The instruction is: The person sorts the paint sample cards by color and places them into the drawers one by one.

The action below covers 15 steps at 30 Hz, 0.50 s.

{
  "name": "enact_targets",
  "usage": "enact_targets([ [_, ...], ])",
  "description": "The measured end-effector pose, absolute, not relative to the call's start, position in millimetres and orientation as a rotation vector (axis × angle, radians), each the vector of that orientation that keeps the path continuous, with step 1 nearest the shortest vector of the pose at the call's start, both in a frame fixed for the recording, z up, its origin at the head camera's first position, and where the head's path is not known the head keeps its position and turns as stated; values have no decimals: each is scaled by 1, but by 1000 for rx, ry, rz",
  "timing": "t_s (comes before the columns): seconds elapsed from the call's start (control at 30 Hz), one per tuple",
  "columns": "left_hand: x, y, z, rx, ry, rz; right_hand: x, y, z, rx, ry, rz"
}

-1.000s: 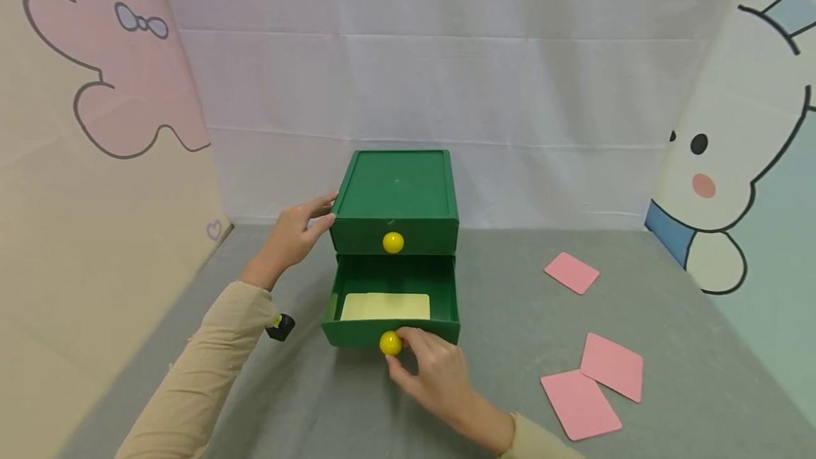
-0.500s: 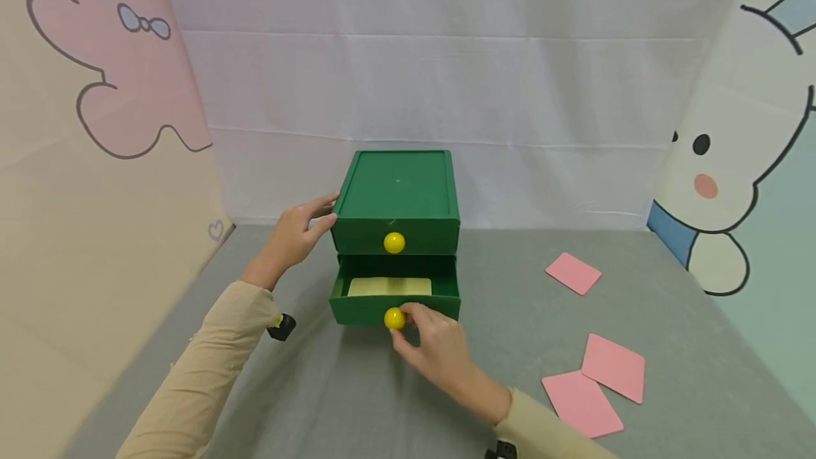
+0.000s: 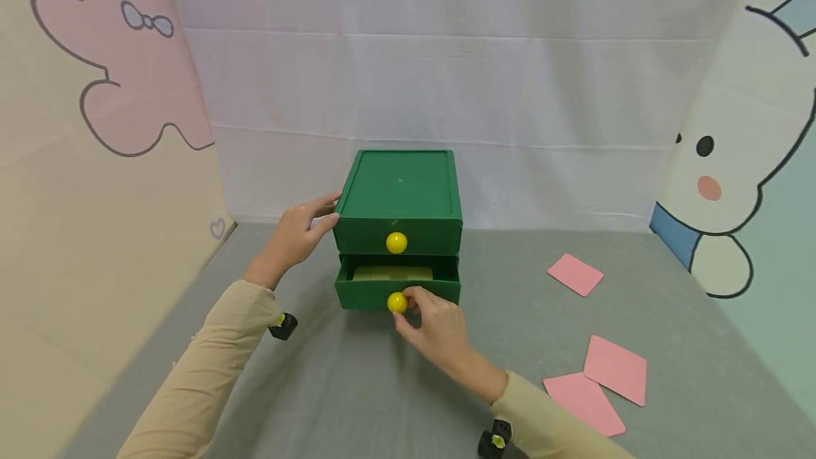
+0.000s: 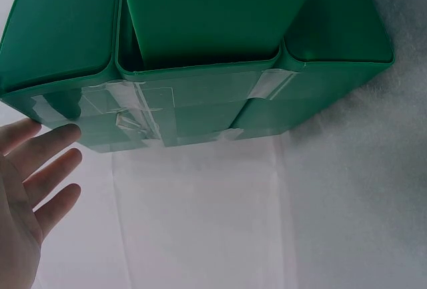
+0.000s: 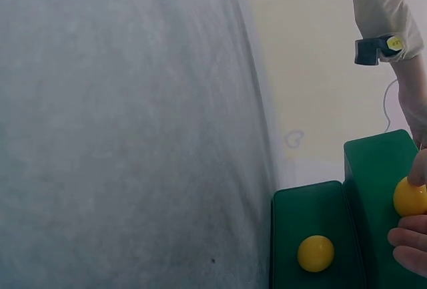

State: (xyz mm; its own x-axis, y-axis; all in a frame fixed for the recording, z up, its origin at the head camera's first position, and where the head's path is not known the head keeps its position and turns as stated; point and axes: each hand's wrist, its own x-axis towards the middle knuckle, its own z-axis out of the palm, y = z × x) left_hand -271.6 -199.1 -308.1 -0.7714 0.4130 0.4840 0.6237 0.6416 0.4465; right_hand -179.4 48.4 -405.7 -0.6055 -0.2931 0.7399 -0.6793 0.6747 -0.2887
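A green drawer cabinet (image 3: pixel 401 179) stands mid-table; the left wrist view shows three stacked units. Its middle drawer (image 3: pixel 363 295) is partly pulled out, and a pale yellow card (image 3: pixel 392 273) shows inside. My right hand (image 3: pixel 440 331) pinches that drawer's yellow knob (image 3: pixel 397 302) between thumb and fingers. My left hand (image 3: pixel 293 238) rests its fingertips against the cabinet's upper left side, fingers fairly straight and spread in the left wrist view. Another yellow knob (image 3: pixel 397 243) sits on the closed top drawer. In the right wrist view the lowest front also bears a yellow knob (image 5: pixel 315 253).
Several things lie right of the cabinet on the grey cloth (image 3: pixel 503 289): one pink card (image 3: pixel 575 275) farther back, and two overlapping pink cards (image 3: pixel 615 370) nearer. A white curtain (image 3: pixel 542 91) hangs close behind. Printed side panels flank the table.
The middle drawer has slid inward, away from me, with my right hand moving along on its knob. Less of the pale yellow card shows. My left hand stays on the cabinet's side.
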Motion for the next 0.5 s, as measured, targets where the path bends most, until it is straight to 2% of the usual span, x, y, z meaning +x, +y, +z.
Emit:
enact_targets([
  [0.5,-271,-198,-308,-835,-2502,-865,-199,47,-411,712,-2192,848],
])
